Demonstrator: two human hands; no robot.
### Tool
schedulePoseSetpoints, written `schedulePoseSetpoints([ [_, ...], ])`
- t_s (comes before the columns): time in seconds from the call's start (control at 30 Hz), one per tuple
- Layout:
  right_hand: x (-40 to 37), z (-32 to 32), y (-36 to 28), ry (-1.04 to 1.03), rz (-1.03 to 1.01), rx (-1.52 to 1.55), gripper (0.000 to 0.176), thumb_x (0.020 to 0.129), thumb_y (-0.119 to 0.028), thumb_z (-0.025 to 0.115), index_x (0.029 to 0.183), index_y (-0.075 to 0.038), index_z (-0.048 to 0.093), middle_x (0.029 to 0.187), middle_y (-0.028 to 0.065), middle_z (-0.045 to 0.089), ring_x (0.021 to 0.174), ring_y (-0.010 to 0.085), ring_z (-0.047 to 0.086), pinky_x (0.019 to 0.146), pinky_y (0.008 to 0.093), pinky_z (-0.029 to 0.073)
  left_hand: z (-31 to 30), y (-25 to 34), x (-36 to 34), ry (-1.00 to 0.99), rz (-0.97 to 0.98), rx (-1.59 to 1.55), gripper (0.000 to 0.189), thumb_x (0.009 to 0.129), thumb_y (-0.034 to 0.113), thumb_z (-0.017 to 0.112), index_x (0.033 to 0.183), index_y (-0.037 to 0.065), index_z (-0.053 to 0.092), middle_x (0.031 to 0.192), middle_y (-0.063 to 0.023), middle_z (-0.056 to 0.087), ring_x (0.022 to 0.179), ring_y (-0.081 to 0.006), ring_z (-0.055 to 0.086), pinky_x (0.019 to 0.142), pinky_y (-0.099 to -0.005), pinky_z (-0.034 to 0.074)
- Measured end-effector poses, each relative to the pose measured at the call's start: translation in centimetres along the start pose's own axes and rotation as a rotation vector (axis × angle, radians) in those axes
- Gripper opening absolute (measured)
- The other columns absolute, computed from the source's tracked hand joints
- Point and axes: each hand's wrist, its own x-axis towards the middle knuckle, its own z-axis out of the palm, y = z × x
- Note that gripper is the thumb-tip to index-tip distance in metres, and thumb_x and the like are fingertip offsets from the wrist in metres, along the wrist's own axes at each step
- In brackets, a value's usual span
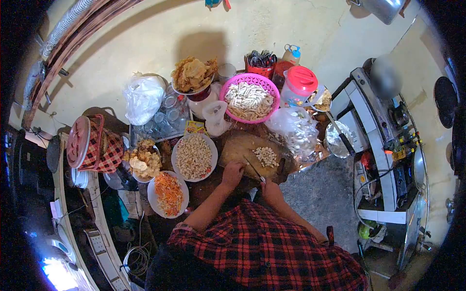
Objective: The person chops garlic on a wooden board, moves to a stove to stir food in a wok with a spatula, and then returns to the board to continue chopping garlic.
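Surface: one dark counter (200, 193), crowded, set before a pale yellow wall (291, 29); grey floor (315, 194) shows to its right.

Room, right side: we note what looks like a stove (371, 123); lower left, a white power strip (103, 262).

At the near edge: wooden chopping board (235, 148), bearing chopped pale pieces (267, 156); knife (253, 167) slanting over it — fingers of the right hand (273, 192) closed round the handle. Left hand (233, 174) at the board's near left edge, fingers bent; we cannot tell whether they hold anything.

Around the board: pink basket (226, 107) of white strips, behind; plate (212, 153) of pale cubes, left; plate (153, 200) of orange and white shreds, nearer us; red-lidded jug (296, 87), behind right.

Writing: yellow packet (195, 127), printed, its lettering too small for us to read
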Motion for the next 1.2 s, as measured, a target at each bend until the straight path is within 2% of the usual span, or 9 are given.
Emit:
schedulePoseSetpoints([
  [0.1,-0.4,-0.2,-0.3,0.011,-0.011,-0.034,0.030,0.090,-0.027,0.043,0.095,0.002,0.046,0.072,0.0262,0.057,0.069,0.0445,0.056,0.060,0.0538,0.043,-0.3,0.2,0.0,0.021,0.086,0.023,0.014,0.071,0.006,0.060,0.083,0.002,0.065,0.085,-0.0109,0.061,0.086,-0.0291,0.056,0.080,-0.0378,0.045],
  [0.3,-1.5,-0.9,-1.9,-0.013,0.026,-0.015,0.029,0.090,-0.028,0.043,0.090,0.001,0.044,0.071,0.0262,0.057,0.068,0.0449,0.056,0.059,0.0544,0.043,0.0,0.1,-0.2,0.089,0.141,0.002,0.012,0.071,0.006,0.059,0.080,0.001,0.063,0.085,-0.0113,0.060,0.085,-0.0289,0.056,0.078,-0.0368,0.046],
  [0.47,-1.8,-0.5,-1.9,0.028,0.025,-0.006,0.029,0.090,-0.029,0.042,0.090,0.001,0.043,0.070,0.0265,0.057,0.068,0.0453,0.056,0.058,0.0550,0.043,0.1,-0.2,-0.4,0.084,0.141,-0.011,0.012,0.071,0.006,0.059,0.081,0.001,0.063,0.086,-0.0120,0.060,0.085,-0.0292,0.056,0.079,-0.0376,0.046],
  [0.67,-1.9,-0.5,-2.5,-0.050,0.072,-0.057,0.030,0.091,-0.028,0.041,0.088,0.002,0.043,0.071,0.0267,0.057,0.069,0.0455,0.057,0.060,0.0544,0.044,1.1,-1.0,-0.3,0.094,0.158,0.000,0.012,0.072,0.006,0.058,0.082,0.001,0.063,0.088,-0.0125,0.060,0.087,-0.0295,0.056,0.082,-0.0383,0.045],
  [0.93,0.1,1.7,-2.2,0.023,0.034,0.002,0.026,0.090,-0.023,0.042,0.090,0.003,0.043,0.069,0.0261,0.057,0.066,0.0446,0.057,0.058,0.0542,0.043,0.9,-1.0,-0.4,0.079,0.130,-0.021,0.014,0.071,0.005,0.059,0.084,0.002,0.063,0.090,-0.0121,0.061,0.088,-0.0299,0.056,0.083,-0.0378,0.045],
  [1.0,-0.3,2.0,-1.6,0.023,0.024,-0.005,0.026,0.091,-0.023,0.042,0.091,0.003,0.043,0.069,0.0262,0.057,0.067,0.0449,0.057,0.059,0.0541,0.043,0.9,-1.0,-0.6,0.080,0.136,0.044,0.015,0.071,0.006,0.059,0.085,0.001,0.063,0.089,-0.0118,0.061,0.089,-0.0299,0.056,0.083,-0.0370,0.045],
  [1.2,-1.2,2.0,-1.2,0.054,-0.013,-0.001,0.027,0.091,-0.023,0.042,0.091,0.004,0.042,0.068,0.0262,0.057,0.065,0.0445,0.057,0.058,0.0529,0.044,1.1,-1.6,-0.5,0.085,0.152,-0.012,0.013,0.070,0.007,0.060,0.082,0.002,0.062,0.084,-0.0114,0.061,0.086,-0.0290,0.056,0.082,-0.0366,0.045],
])
